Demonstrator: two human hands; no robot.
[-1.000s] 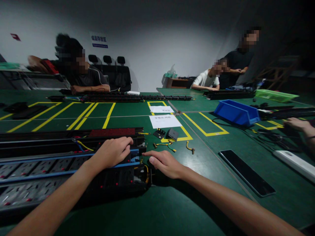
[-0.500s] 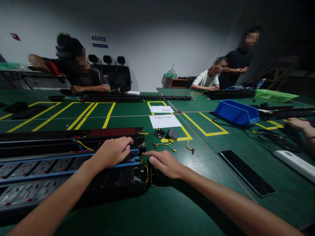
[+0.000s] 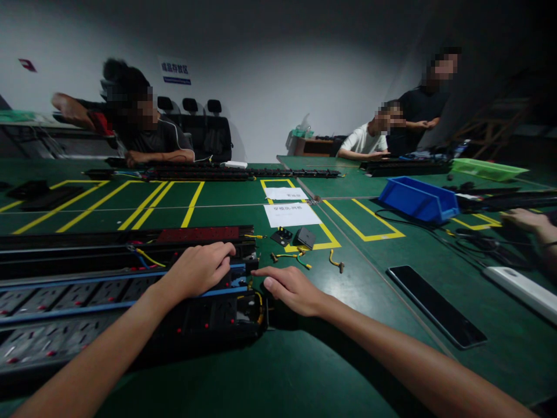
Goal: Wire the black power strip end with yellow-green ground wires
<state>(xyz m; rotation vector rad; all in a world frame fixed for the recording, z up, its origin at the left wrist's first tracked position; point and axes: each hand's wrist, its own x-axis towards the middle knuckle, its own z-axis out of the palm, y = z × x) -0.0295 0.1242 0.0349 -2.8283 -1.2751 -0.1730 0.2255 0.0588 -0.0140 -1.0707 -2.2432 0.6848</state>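
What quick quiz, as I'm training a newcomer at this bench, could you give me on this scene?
1. True or false: the left hand rests on a white sheet of paper.

2. What colour is the open bin beyond the phone? A) red B) blue C) white

3. Which hand's index finger points toward the near end of the blue-edged socket strip?

Key: 1. False; it lies at least partly over the blue-edged socket strip. 2. B. 3. The right hand.
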